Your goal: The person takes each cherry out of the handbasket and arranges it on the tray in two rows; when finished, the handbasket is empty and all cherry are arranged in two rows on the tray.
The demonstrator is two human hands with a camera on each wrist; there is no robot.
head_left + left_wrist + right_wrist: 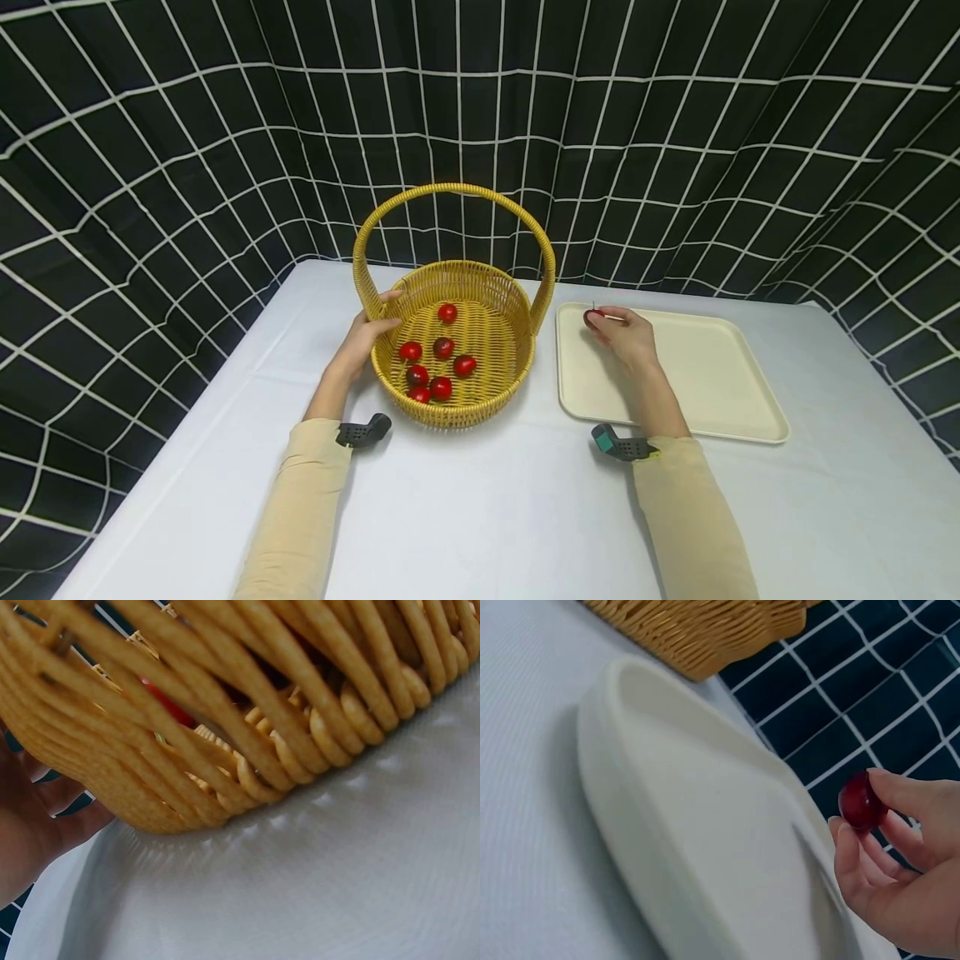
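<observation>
My left hand (pixel 365 335) grips the left side of a yellow wicker basket (pixel 517 385) by its rim, close to the foot of the tall arched handle. In the left wrist view the woven wall of the basket (pixel 247 712) fills the top, and the fingers (pixel 71 821) reach behind it. Several dark red cherries (pixel 464 366) lie on the basket's floor. Over the left part of a cream tray (pixel 705 375), my right hand (pixel 628 337) pinches one cherry (pixel 860 801) between thumb and fingertips; its thin stem points up in the head view.
The basket and tray stand side by side on a white-covered table (pixel 495 508), with a narrow gap between them. A black curtain with white grid lines (pixel 465 108) hangs behind and on both sides. Each wrist wears a small dark device (pixel 622 443).
</observation>
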